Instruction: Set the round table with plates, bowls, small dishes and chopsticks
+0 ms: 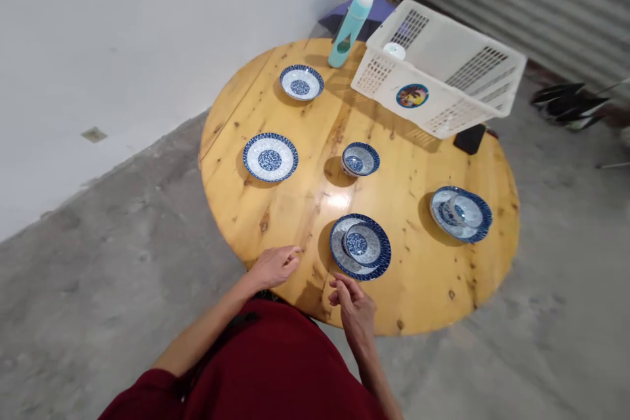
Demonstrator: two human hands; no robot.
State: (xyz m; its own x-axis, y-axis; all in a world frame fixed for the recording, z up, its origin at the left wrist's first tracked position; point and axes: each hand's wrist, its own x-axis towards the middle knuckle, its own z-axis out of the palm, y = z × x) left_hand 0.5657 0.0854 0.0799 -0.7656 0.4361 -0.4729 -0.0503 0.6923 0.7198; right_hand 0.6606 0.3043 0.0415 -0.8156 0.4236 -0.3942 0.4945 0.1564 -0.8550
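My left hand (pixel 275 266) hovers over the near edge of the round wooden table (pixel 408 289), its fingers curled in with nothing seen in them. To its right, my right hand (pixel 354 308) is just below a blue-and-white plate (pixel 339 256), fingers loosely bent and apart, holding nothing visible. A patterned bowl (pixel 358 243) sits in that plate. Another bowl (pixel 360 161) stands on the bare wood farther back. On the right, a second plate (pixel 475 230) carries a small bowl (pixel 453 210). Two more plates, a nearer one (pixel 270 157) and a farther one (pixel 301 83), lie at the left.
A white plastic basket (pixel 438 105) stands at the table's back right, with a white round item (pixel 394 50) inside. Beside it is a turquoise bottle (pixel 350 29). A dark flat object (pixel 469 139) lies near the basket's corner. A white wall (pixel 123 46) rises at the left.
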